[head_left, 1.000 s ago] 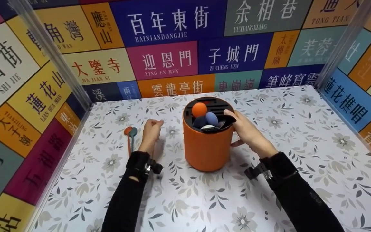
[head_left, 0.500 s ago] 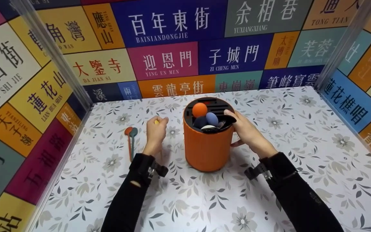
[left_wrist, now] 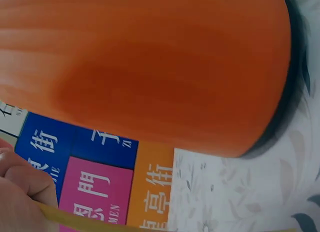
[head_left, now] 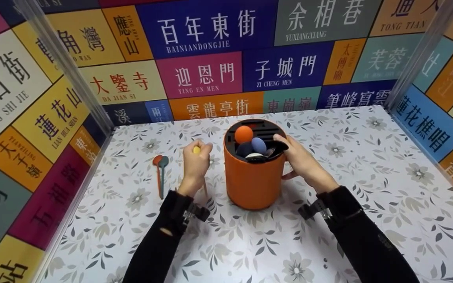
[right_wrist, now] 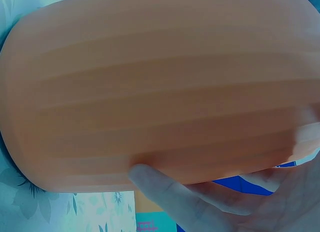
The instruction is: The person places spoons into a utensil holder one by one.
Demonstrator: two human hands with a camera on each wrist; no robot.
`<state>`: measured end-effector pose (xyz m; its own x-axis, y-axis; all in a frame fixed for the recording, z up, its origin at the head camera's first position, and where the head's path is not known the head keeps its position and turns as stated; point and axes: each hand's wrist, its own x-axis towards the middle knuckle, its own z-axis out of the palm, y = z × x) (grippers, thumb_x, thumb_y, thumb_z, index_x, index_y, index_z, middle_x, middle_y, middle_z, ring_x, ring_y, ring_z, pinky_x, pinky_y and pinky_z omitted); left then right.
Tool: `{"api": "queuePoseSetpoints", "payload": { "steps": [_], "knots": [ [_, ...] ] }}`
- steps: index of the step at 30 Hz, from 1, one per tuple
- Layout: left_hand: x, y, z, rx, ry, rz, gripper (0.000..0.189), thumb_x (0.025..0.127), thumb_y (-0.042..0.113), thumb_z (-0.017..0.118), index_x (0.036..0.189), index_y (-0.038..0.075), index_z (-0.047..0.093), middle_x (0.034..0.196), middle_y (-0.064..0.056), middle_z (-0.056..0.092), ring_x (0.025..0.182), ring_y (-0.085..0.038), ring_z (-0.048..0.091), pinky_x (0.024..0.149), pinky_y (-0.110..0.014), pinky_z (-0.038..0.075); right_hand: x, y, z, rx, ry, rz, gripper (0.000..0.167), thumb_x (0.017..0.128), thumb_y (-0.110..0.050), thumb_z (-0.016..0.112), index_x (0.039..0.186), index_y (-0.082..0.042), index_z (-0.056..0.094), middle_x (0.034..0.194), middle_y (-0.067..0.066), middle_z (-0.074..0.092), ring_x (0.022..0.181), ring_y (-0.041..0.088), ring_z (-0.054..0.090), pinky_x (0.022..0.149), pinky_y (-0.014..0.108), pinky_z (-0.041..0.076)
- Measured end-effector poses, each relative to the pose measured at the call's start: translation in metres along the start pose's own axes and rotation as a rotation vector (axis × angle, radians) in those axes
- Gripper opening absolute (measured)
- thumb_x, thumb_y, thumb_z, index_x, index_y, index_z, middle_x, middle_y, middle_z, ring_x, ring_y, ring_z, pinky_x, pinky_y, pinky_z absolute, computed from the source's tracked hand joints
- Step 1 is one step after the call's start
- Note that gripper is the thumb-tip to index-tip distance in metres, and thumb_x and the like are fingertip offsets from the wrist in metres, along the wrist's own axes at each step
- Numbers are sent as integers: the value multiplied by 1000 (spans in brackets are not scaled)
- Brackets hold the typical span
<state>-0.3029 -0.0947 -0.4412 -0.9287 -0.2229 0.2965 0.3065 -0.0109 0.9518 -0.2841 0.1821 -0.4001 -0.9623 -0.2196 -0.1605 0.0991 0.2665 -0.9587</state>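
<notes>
My left hand (head_left: pixel 197 167) grips a thin yellow stick-like utensil (head_left: pixel 196 150), its yellow end showing at the top of the fist and its shaft coming out below. The left wrist view also shows the yellow shaft (left_wrist: pixel 90 222). Just right of that fist stands an orange utensil holder (head_left: pixel 253 182) with a black slotted top. Rounded orange, blue, dark and white ends of things stick up from it. My right hand (head_left: pixel 303 161) holds the holder's right side, thumb over the rim. Its fingers (right_wrist: pixel 165 192) lie against the ribbed wall in the right wrist view.
Left of my left hand, an orange spoon (head_left: pixel 157 161) and a dark green spoon (head_left: pixel 163 162) lie side by side on the floral tabletop (head_left: pixel 250 243). Colourful sign-printed panels (head_left: pixel 203 72) wall in the back and both sides.
My left hand has moved a little right, toward the holder, and turned, so the yellow end and shaft of its utensil now show. The right hand and holder have stayed put.
</notes>
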Motion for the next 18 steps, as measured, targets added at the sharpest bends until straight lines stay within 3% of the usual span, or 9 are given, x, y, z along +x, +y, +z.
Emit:
{"api": "queuePoseSetpoints", "payload": {
  "steps": [7,18],
  "knots": [
    [-14,20,5,-228,-96,-48,35,95,-2,59,67,15,44,52,6,37,43,-4,32,42,-19,24,0,0,0,-4,-1,-5,77,105,-66,42,167,-22,27,155,19,45,133,42,52,73,59,61],
    [-36,62,8,-427,-245,-13,33,97,1,58,71,14,43,56,6,32,46,-4,24,45,-22,18,-1,-1,0,-12,3,-9,77,105,-66,43,166,-21,28,153,21,46,131,42,53,74,61,60]
  ]
}}
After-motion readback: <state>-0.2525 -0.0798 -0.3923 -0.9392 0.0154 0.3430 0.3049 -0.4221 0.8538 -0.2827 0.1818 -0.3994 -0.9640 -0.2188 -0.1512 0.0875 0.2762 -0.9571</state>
